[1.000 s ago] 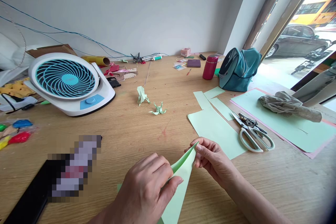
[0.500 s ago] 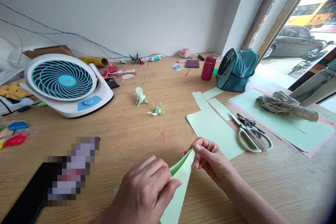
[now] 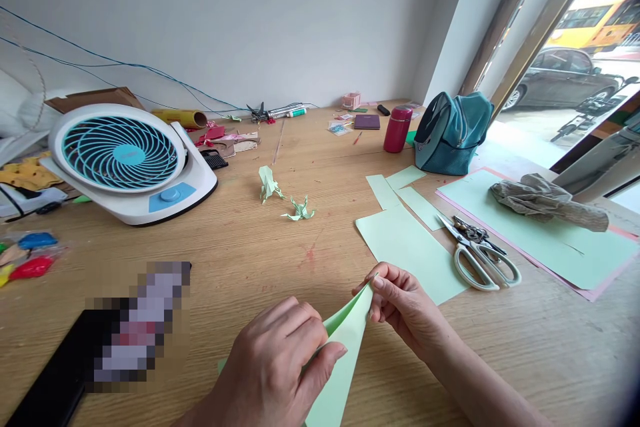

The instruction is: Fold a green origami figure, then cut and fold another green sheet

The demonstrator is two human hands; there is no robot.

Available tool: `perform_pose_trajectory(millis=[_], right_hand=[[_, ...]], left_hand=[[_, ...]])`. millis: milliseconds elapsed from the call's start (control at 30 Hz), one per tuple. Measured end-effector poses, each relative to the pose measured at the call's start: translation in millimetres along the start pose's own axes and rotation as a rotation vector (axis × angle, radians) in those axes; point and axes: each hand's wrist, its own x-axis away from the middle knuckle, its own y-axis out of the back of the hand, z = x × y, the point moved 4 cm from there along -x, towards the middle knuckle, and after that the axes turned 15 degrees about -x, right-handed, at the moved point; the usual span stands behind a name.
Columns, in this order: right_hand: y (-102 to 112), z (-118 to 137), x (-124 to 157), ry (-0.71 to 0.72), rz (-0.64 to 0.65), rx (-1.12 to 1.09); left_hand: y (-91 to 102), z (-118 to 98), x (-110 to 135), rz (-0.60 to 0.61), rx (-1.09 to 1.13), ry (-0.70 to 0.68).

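Between my hands is a light green sheet of paper (image 3: 341, 353), folded over, with its two layers parted along the upper edge. My right hand (image 3: 403, 303) pinches its pointed far corner between thumb and fingers. My left hand (image 3: 280, 353) grips the near part, the thumb on the outside and the curled fingers at the opening; it hides much of the paper's left side. Beyond them on the table stand two small folded green paper figures, a taller one (image 3: 269, 185) and a flatter, spiky one (image 3: 299, 209).
Right of my hands lie a flat green sheet (image 3: 410, 247), cut strips (image 3: 384, 192) and white-handled scissors (image 3: 480, 260) beside keys. Farther back are a teal bag (image 3: 450, 133) and a red flask (image 3: 398, 129). A fan (image 3: 125, 160) and a black, partly blurred-out object (image 3: 65, 360) occupy the left.
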Motion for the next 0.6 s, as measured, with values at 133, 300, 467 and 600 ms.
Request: perform_pose_trajectory(millis=[133, 300, 467, 600], right_hand=[[0, 0, -1, -0.002, -0.001, -0.008], [0, 0, 0, 0.007, -0.007, -0.003], [3, 0, 1, 0.010, -0.022, 0.009], [7, 1, 0, 0.020, -0.058, 0.020]], left_hand=[[0.6, 1, 0, -0.005, 0.006, 0.005], [1.1, 1, -2, 0.009, 0.016, 0.009], [0.8, 2, -3, 0.055, 0.057, 0.043], [-0.2, 11, -6, 0.179, 0.140, 0.148]])
